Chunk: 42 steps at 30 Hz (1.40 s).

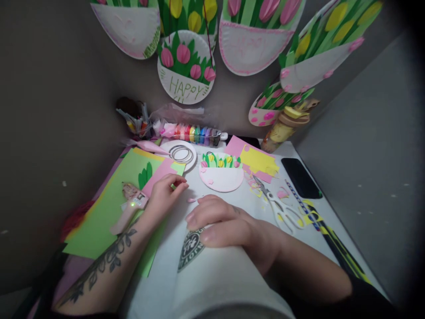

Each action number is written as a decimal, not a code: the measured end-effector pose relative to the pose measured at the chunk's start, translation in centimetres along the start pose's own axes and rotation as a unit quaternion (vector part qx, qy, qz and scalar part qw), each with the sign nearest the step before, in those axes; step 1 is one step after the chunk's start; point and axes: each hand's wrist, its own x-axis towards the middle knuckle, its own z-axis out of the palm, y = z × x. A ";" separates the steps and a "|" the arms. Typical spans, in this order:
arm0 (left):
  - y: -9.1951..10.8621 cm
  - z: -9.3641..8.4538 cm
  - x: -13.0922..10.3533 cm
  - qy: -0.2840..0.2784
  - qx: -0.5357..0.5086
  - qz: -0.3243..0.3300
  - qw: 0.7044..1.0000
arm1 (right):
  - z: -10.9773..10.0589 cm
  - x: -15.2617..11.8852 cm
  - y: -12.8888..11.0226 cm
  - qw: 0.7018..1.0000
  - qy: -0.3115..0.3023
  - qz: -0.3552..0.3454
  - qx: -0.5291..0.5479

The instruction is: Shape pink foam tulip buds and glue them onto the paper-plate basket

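Note:
My right hand [229, 223] grips a large white cup [219, 270] with a dark round logo. The cup is tilted toward me, its rim close below the camera. My left hand [166, 195] rests over the edge of a pink paper strip [162, 175], fingers loosely curled and nothing visible in them. By its wrist, a pink glue gun [128, 212] with a lit green light lies on green paper [99, 226]. Beyond my hands, a half-round paper-plate basket [222, 179] with paper tulips lies on the white table. A small pink piece [191, 200] sits between the hands.
White-handled scissors [279, 206], paper scraps and a black phone [300, 177] lie at the right. Pink and yellow sheets [259, 160], a plate with cord rings [191, 165], bagged colourful pots [195, 134] and a tumbler [282, 128] stand behind. Finished-looking plate baskets [186, 88] hang on the wall.

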 end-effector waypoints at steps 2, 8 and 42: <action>-0.2 0.0 0.0 0.002 0.002 0.005 1.000 | 0.0 0.0 0.0 1.000 0.008 -0.007 -0.003; -0.3 0.0 0.0 0.000 0.008 0.013 1.000 | -0.1 0.2 0.2 1.000 0.022 -0.015 -0.012; 0.6 -0.3 -0.3 -0.017 0.001 0.008 1.000 | -0.5 -0.4 -0.8 0.997 0.048 0.016 -0.064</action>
